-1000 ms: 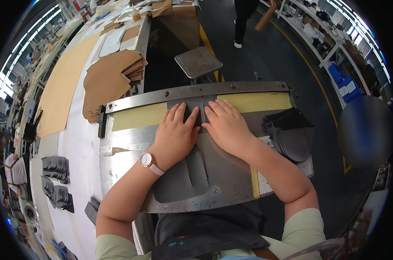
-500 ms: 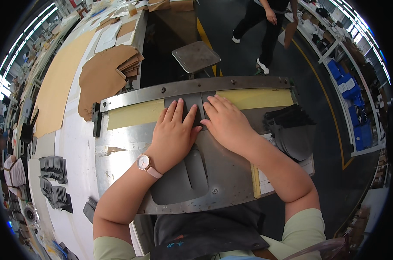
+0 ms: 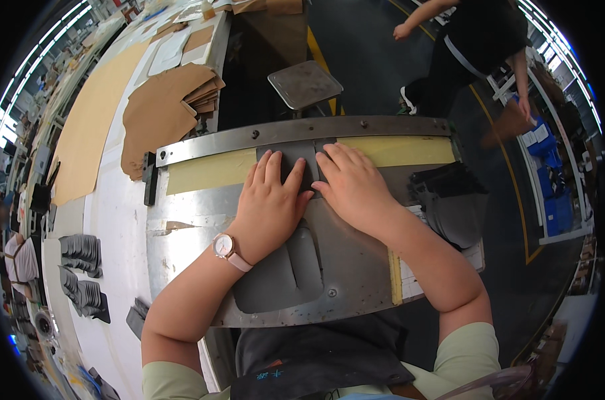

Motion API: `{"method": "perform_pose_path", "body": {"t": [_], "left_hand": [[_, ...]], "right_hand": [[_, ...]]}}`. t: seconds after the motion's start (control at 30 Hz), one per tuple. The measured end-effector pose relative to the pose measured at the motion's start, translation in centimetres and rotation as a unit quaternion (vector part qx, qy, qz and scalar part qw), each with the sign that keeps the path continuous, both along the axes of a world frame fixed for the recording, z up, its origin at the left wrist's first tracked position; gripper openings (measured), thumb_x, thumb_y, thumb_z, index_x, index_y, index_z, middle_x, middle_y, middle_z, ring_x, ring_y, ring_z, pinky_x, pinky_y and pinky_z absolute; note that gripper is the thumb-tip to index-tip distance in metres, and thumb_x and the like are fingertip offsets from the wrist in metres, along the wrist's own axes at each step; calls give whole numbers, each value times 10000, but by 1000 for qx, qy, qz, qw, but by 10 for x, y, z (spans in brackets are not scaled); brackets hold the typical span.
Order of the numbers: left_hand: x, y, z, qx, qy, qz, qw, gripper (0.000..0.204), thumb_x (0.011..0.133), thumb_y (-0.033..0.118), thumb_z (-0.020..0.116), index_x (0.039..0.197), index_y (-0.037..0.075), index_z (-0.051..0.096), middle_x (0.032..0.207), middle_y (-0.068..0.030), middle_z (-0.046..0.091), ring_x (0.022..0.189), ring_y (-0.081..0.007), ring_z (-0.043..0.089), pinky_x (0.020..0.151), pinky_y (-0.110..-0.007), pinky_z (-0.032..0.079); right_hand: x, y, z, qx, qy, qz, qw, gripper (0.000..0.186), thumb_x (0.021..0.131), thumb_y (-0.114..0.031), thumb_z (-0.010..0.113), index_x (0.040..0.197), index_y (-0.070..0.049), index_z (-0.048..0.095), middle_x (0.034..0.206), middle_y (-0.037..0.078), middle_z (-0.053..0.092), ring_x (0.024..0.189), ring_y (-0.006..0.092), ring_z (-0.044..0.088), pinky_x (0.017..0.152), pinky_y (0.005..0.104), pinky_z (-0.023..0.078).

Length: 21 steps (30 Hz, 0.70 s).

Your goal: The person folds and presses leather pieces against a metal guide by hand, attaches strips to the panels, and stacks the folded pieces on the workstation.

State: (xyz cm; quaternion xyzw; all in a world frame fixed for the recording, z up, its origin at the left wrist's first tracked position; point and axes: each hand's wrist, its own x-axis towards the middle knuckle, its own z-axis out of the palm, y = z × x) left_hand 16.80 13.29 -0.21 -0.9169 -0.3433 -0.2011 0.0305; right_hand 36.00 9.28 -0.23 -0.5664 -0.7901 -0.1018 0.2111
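We press our left hand (image 3: 270,203) and right hand (image 3: 353,187) flat, fingers spread, on a dark grey piece (image 3: 296,167) near the far edge of the metal plate (image 3: 356,267) on the desk (image 3: 116,220). Neither hand grips it. Brown sheets (image 3: 162,110) lie at the far left.

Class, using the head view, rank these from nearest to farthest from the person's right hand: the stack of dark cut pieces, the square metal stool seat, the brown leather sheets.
From the right hand:
1. Stack of dark cut pieces, just to its right on the bench.
2. Square metal stool seat, beyond the bench, ahead.
3. Brown leather sheets, far left on the white table.
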Motion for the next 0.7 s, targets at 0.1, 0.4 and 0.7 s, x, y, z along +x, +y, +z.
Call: {"method": "perform_pose_path", "body": {"t": [0.1, 0.4, 0.7], "left_hand": [[0, 0, 1, 10, 5, 8, 1000, 546, 890, 293, 694, 1373, 77, 560, 1342, -263, 542, 1276, -399, 509, 1064, -462, 419], [1, -2, 1, 4, 25, 16, 1000, 502, 935, 315, 640, 1365, 66, 568, 1356, -274, 555, 1277, -397, 524, 1054, -454, 431], [0, -1, 2, -6, 12, 22, 1000, 474, 928, 292, 651, 1331, 53, 582, 1337, -276, 565, 1258, -404, 536, 1041, -456, 442]], "right_hand": [[1, -1, 0, -16, 0, -2, 1000, 442, 888, -283, 699, 1196, 16, 597, 1256, 194, 597, 1238, 346, 537, 1068, 455, 402], [0, -2, -2, -61, -3, -10, 998, 483, 943, -315, 648, 1314, -14, 577, 1342, 225, 563, 1325, 397, 476, 1149, 514, 325], [-1, -2, 0, -60, 20, -11, 998, 488, 918, -298, 679, 1301, -9, 591, 1335, 220, 560, 1313, 410, 467, 1139, 514, 337]]}}
